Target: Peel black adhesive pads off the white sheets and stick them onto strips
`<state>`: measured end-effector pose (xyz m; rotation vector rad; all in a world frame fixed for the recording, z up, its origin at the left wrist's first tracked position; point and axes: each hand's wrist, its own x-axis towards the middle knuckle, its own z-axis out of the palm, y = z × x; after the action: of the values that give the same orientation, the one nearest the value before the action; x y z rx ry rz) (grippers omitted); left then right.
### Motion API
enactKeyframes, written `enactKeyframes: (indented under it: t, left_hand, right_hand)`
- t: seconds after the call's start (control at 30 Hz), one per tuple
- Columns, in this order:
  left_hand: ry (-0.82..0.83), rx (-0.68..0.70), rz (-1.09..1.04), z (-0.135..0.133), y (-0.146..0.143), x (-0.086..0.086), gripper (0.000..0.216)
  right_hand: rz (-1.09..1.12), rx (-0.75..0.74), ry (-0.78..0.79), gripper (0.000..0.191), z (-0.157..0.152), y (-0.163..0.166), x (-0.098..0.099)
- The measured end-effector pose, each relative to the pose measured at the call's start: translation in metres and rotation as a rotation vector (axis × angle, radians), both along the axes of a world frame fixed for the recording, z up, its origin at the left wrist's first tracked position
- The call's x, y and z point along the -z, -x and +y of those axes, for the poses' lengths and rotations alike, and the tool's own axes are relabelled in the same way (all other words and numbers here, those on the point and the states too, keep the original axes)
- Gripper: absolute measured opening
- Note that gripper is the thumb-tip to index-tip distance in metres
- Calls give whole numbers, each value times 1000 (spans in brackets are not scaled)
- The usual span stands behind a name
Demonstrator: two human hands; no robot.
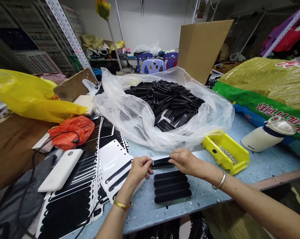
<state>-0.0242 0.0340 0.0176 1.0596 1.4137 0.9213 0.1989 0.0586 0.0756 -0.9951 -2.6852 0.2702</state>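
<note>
Between my hands lies a black strip (161,162), long and narrow with rounded ends, just above the speckled blue tabletop (140,215). My left hand (140,167) pinches its left end, and my right hand (183,161) grips the right end with thumb and fingers. Directly below, several similar black strips (172,187) are laid in a neat stack of rows. By my left wrist is a white backing sheet (112,154) carrying a few black strip-shaped stickers. Beyond my hands, a clear plastic bag (145,131) lies open, heaped with black slotted plastic pieces (169,99).
A yellow bin (214,154) with small metal parts stands right of my right hand, beside a white bottle (263,136). Sheets of black stickers (67,212), a white power bank (61,171) with a cable and an orange bag (73,131) crowd the left. A cardboard piece (202,49) rises behind.
</note>
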Motion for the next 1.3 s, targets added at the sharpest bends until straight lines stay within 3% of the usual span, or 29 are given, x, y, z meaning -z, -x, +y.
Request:
enactKeyframes:
  t: [0.27,0.53,1.3]
  left_hand:
    - [-8,5,-2,1,0,1,24]
    - [-3,-7,7,0,-1,2,19]
    - [11,3,-6,-2,1,-7,28]
  right_hand:
    - [-45,-56,-93,22,9,2,4]
    - [-77,-66,-82,22,6,-8,24]
    - [0,-63,-48,23,-1,-9,28]
